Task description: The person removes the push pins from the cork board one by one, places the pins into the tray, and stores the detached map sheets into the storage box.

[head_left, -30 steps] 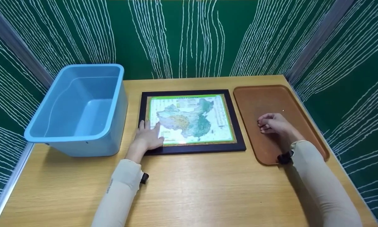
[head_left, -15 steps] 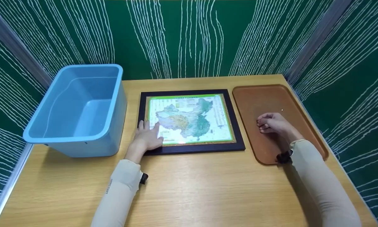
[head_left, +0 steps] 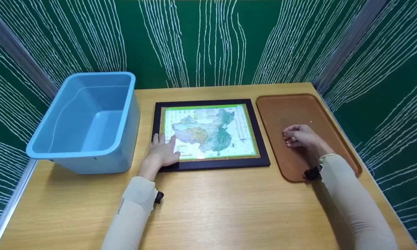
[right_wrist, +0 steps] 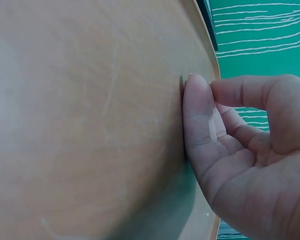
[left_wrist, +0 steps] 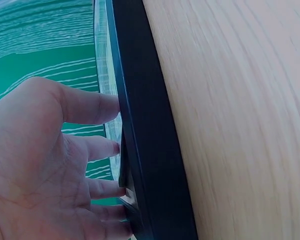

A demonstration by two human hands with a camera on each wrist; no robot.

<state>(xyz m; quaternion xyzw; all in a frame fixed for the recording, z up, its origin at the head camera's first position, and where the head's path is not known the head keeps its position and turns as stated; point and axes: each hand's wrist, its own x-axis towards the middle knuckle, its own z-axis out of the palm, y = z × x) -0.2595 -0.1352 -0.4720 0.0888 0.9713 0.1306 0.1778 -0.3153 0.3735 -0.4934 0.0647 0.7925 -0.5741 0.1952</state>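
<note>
A dark-framed board [head_left: 215, 164] bearing a coloured map [head_left: 198, 135] lies on the table. On its lower left corner rests my left hand [head_left: 161, 152], fingers spread over the frame and the map's edge. In the left wrist view, fingertips of the left hand [left_wrist: 45, 150] meet the inner side of the black frame [left_wrist: 150, 120]. To the right, my right hand [head_left: 302, 135] is low over the brown tray [head_left: 281, 107]. In the right wrist view, the right hand [right_wrist: 255, 160] has thumb and index tips together; I cannot tell whether something tiny is between them.
A deep blue plastic tub [head_left: 73, 152] stands left of the board. A tiny white speck [head_left: 310, 121] lies on the tray beyond the right hand. Green walls [head_left: 226, 41] with white wavy lines enclose the wooden table [head_left: 215, 208] at the back and sides.
The head view shifts very slightly. Both hands, the board and the tray otherwise stay in the same places.
</note>
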